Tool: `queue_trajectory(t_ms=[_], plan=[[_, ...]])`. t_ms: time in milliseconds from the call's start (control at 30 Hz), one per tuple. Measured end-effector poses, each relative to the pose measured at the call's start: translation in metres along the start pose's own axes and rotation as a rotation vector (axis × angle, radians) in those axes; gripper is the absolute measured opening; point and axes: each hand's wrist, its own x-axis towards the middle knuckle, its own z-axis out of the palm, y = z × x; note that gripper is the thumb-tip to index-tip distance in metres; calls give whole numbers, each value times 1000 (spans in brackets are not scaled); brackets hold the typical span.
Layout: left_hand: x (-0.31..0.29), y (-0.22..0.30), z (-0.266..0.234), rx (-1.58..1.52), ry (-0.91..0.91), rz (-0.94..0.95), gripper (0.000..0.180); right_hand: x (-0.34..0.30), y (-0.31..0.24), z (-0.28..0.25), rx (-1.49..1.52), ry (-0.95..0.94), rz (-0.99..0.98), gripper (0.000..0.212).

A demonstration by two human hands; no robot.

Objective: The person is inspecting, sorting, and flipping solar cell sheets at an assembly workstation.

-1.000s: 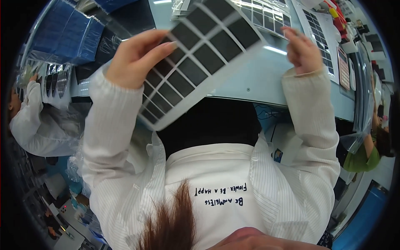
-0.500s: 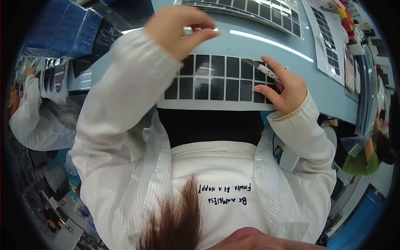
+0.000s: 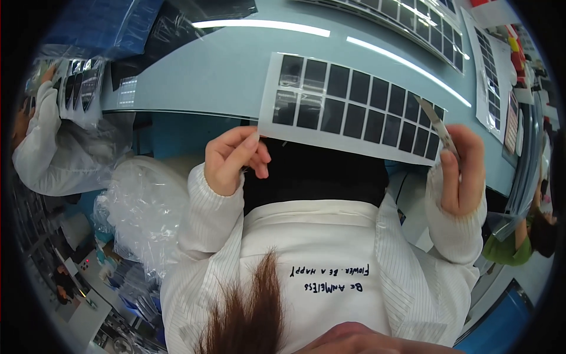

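A white sheet carries two rows of dark rectangular pieces. It lies slanted over the near edge of the pale blue table, its right end nearer to me. My left hand is closed, thumb and forefinger pinching the sheet's near left corner. At the sheet's right end, my right hand grips a small knife. The knife's blade points up and left over the last dark pieces. Whether the right fingers also touch the sheet I cannot tell.
More sheets of dark pieces lie at the back, another at the right. A blue plastic-wrapped box stands back left. Clear plastic hangs at my left. One person in white sits left, another in green right.
My left hand came down from above the table to the sheet's near left corner. The sheet turned, its left end farther away. My right hand moved right and nearer with the knife.
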Motion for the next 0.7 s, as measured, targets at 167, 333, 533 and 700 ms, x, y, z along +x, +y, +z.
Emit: queue_trajectory(t_ms=[167,333,533,700], plan=[[7,-2,1,91,88,135,20,9,-46,27,-118,-198,-221,23],[11,-1,4,160,55,140,16,35,-49,83,-140,-131,-465,30],[8,3,10,180,71,112,16,47,-48,106,-146,-121,-489,27],[7,7,12,205,76,87,16,53,-43,108,-122,-92,-495,26]])
